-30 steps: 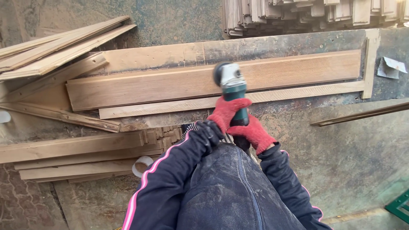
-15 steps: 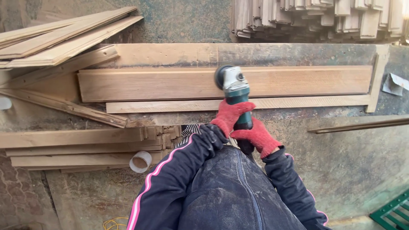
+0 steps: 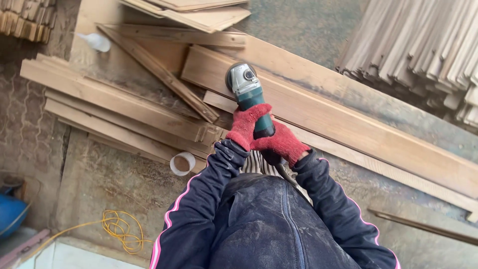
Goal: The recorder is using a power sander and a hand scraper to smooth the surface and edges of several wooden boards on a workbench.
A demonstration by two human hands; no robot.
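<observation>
1. Left hand (image 3: 247,127), in a red glove, closed around the grinder (image 3: 250,97) body, nearer the disc end.
2. Right hand (image 3: 280,143), also gloved, closed on the rear of the handle, closer to the body.
3. Grinder: green with grey head, pointing away from the person, disc resting on the long board (image 3: 348,124).
4. Board: pale wood, running from upper left to lower right across the worktop (image 3: 114,179).

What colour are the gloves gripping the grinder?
Red knit gloves, seen in the head view.

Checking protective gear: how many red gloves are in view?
2: left glove and right glove, both gripping the grinder body above the plank. None seem hidden.
</observation>
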